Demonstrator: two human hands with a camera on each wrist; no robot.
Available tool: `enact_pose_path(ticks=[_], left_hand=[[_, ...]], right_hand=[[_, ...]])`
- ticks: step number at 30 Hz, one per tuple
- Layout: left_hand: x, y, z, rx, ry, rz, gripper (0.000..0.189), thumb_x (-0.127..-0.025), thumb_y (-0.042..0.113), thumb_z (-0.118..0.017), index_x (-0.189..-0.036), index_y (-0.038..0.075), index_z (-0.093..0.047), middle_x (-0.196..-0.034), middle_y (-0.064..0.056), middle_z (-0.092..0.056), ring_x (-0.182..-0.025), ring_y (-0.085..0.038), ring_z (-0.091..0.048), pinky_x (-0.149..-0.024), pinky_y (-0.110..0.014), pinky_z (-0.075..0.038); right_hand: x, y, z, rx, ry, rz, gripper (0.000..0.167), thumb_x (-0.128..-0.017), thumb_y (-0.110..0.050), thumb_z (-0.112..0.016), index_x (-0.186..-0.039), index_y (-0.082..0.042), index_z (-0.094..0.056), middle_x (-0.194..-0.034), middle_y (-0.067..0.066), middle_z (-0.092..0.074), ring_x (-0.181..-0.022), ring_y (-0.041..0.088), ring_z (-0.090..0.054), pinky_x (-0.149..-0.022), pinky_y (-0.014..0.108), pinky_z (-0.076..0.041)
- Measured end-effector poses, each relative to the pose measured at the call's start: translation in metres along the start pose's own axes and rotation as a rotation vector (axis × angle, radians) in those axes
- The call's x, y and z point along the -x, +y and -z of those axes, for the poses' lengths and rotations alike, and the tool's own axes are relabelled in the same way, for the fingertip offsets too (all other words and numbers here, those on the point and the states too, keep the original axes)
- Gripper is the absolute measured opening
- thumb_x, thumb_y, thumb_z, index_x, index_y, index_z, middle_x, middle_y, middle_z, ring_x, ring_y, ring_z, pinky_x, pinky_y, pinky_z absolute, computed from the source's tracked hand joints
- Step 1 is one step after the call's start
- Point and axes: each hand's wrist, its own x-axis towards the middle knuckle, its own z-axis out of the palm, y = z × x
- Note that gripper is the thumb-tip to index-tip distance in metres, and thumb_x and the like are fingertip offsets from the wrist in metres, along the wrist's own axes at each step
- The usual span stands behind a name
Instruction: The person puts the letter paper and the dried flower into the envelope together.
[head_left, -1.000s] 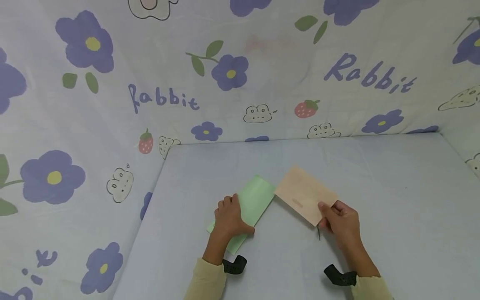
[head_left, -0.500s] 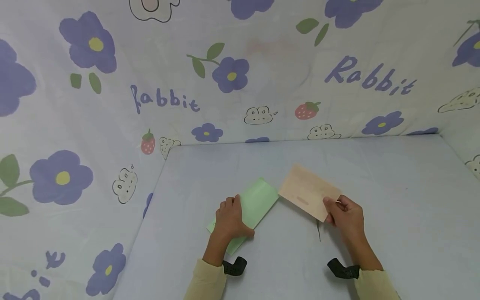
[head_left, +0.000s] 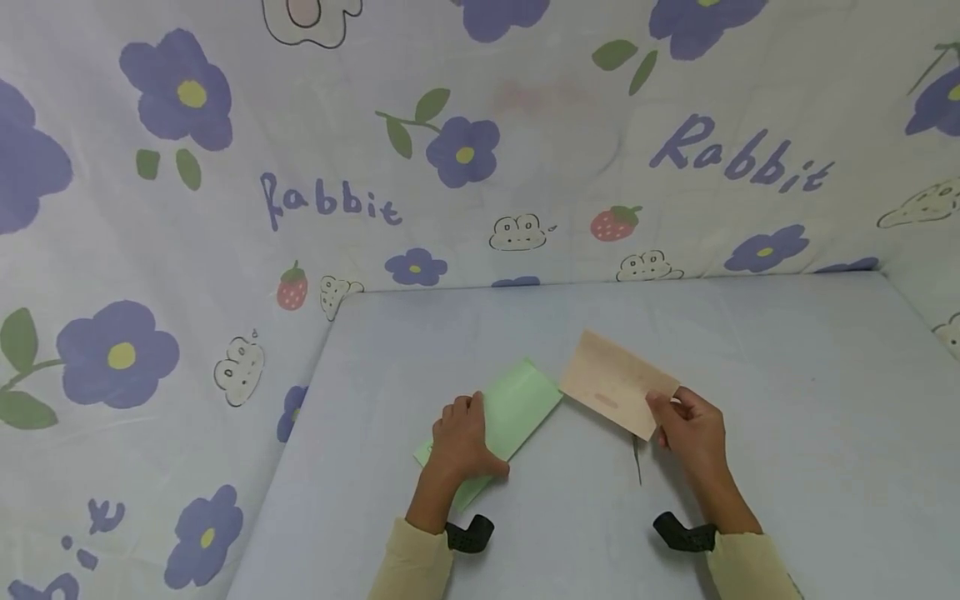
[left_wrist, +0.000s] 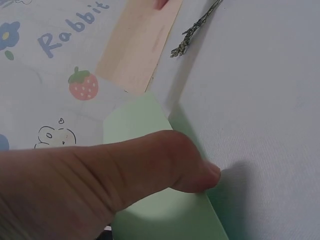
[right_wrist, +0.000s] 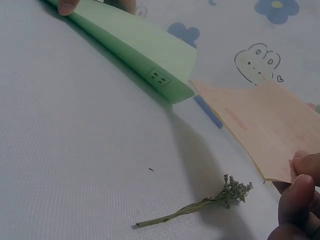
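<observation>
Your left hand (head_left: 459, 437) grips the green folded paper (head_left: 519, 408) across its width: thumb on the lower right edge, fingers over the upper left one. Paper sits around mid-frame in the head view, pale mint, smooth, creased into a top face and a narrow side; the right wrist view shows a small dark printed mark (right_wrist: 159, 77) near its end. Long axis runs lower left to upper right, far end pointing at the peach card.

Your right hand (head_left: 692, 429) pinches the peach card (head_left: 611, 375) by its lower right corner, thumb on top. Card is right of center, flat peach, reddish smudge near the lower edge; long axis upper left to lower right, left corner pointing at the green paper. Corners meet in view; can't tell if they touch.

Dried flower sprig (right_wrist: 200, 204) lies on the white table (head_left: 810, 417), bottom center of the right wrist view, bushy head to the right, stem end to the left. In the head view only its thin stem shows, below the card.
</observation>
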Motion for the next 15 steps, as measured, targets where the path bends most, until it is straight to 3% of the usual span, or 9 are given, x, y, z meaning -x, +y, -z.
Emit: enact_pose_path(ticks=[10,15], left_hand=[[0.0001,0.0012,-0.0046,-0.006,0.005,-0.039,0.11,-0.066,0.036,-0.091,-0.152,-0.002,-0.034,-0.143,-0.022,-0.042,-0.129,-0.04,-0.041,-0.102,-0.058,-0.037],[0.0023,-0.0017,-0.0055,0.006,0.003,-0.048,0.112,-0.065,0.033,-0.091,-0.154,0.0,-0.031,-0.145,-0.021,-0.041,-0.132,-0.04,-0.039,-0.106,-0.058,-0.033]], right_hand=[[-0.0067,0.0011,0.0038,0.073,-0.019,0.04,0.037,-0.097,-0.026,-0.069,-0.123,0.001,-0.067,-0.065,0.006,-0.06,-0.046,0.013,-0.05,-0.045,0.027,-0.043],[-0.0103,-0.0003,0.0039,0.079,-0.045,0.053,0.036,-0.097,-0.025,-0.069,-0.12,0.003,-0.068,-0.065,0.008,-0.059,-0.046,0.014,-0.051,-0.046,0.028,-0.045]])
